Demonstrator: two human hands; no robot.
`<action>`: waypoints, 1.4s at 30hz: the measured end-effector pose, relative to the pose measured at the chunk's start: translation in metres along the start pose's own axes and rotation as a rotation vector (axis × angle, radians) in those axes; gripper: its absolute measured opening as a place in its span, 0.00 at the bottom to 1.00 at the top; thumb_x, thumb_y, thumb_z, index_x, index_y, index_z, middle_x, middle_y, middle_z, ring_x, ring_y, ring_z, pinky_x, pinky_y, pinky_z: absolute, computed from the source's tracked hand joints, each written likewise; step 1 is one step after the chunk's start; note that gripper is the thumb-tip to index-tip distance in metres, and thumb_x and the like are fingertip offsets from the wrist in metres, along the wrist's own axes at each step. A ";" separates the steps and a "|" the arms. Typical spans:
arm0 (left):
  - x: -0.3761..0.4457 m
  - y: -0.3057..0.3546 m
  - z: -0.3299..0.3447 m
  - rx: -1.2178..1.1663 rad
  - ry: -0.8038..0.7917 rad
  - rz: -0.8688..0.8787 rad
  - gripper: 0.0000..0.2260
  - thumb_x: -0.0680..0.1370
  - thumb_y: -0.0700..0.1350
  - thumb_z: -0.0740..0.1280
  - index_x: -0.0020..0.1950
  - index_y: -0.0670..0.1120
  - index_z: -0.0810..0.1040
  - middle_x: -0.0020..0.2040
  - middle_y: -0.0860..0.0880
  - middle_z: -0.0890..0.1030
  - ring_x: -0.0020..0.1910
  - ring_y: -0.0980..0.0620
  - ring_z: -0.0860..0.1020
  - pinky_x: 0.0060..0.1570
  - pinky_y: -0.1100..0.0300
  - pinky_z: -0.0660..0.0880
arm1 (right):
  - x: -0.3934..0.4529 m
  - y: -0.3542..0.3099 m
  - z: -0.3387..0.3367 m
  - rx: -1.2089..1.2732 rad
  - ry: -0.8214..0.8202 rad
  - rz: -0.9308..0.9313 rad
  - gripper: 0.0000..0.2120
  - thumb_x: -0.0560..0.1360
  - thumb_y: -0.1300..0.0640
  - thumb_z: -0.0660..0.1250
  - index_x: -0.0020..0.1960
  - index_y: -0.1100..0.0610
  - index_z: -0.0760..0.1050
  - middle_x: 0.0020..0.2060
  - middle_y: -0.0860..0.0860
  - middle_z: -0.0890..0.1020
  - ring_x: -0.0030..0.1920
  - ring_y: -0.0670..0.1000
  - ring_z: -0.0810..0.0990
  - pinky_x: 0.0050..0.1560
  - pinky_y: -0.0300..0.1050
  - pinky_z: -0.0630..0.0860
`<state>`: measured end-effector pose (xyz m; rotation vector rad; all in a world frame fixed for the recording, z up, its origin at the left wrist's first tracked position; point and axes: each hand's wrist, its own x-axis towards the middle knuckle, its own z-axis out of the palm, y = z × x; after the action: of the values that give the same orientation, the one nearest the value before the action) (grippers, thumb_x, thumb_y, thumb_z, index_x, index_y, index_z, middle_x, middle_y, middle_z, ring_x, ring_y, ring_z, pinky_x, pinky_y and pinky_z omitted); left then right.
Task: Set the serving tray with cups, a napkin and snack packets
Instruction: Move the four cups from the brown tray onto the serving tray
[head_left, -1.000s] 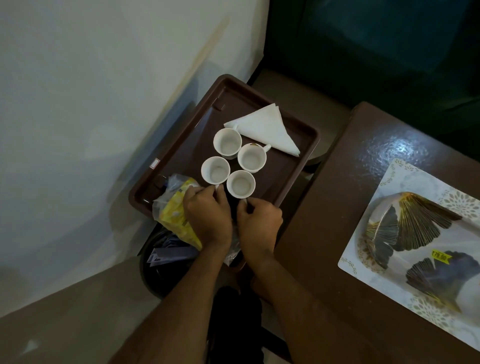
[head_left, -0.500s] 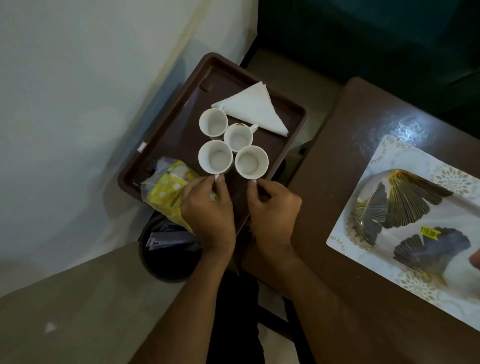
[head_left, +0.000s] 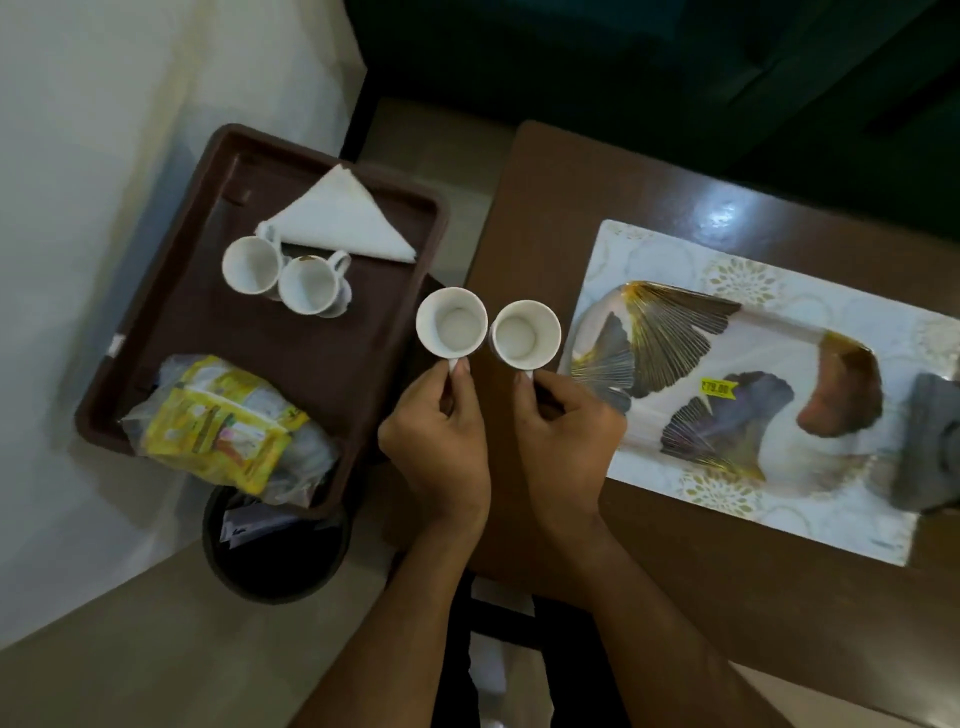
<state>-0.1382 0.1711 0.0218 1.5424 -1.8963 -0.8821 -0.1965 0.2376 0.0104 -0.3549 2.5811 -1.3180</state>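
From the head camera, the left hand (head_left: 441, 441) pinches the handle of one white cup (head_left: 451, 323), and the right hand (head_left: 566, 436) pinches the handle of a second white cup (head_left: 525, 334). Both cups are upright with the mouth up and the handle pointing back toward the person; they are just beside each other, in the air between the brown tray (head_left: 171, 332) and the patterned serving tray (head_left: 639, 249) on the dark table (head_left: 550, 197).

Two more cups (head_left: 283, 273) stand on the brown tray, touching, with handles toward the far side. The folded napkin (head_left: 340, 218) lies beside them, a triangle with the tip pointing away and the long edge toward the cups. The yellow snack packets (head_left: 223, 421) lie in a clear bag at the near end of the brown tray, partly over its rim. The serving tray's long axis runs left to right, and it carries a yellow price sticker (head_left: 719, 388); the digits look like 79.00, but they are blurred.

Half a second ago all four cups stood together on the brown tray and the hands were only reaching their handles; now two are lifted off it, toward the right.
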 end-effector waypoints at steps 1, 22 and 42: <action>-0.007 0.006 0.007 -0.013 -0.020 0.012 0.09 0.82 0.40 0.72 0.43 0.40 0.87 0.35 0.48 0.86 0.32 0.57 0.80 0.38 0.78 0.68 | 0.003 0.007 -0.008 -0.003 0.019 0.009 0.05 0.77 0.59 0.73 0.43 0.59 0.86 0.34 0.51 0.86 0.33 0.50 0.83 0.36 0.53 0.81; -0.142 0.050 0.113 0.003 -0.318 0.150 0.08 0.82 0.42 0.72 0.47 0.39 0.88 0.37 0.46 0.87 0.36 0.51 0.84 0.38 0.64 0.76 | 0.025 0.126 -0.141 -0.084 0.246 0.223 0.09 0.77 0.58 0.73 0.40 0.60 0.85 0.31 0.54 0.85 0.31 0.52 0.82 0.37 0.51 0.80; -0.166 0.041 0.136 0.034 -0.357 0.165 0.05 0.79 0.40 0.76 0.44 0.41 0.87 0.35 0.46 0.85 0.35 0.51 0.84 0.38 0.54 0.81 | 0.025 0.161 -0.165 -0.115 0.288 0.269 0.06 0.75 0.58 0.74 0.43 0.60 0.87 0.34 0.53 0.88 0.35 0.50 0.86 0.41 0.44 0.80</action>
<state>-0.2323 0.3600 -0.0350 1.2882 -2.2610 -1.1118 -0.2887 0.4473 -0.0284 0.1752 2.8194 -1.2029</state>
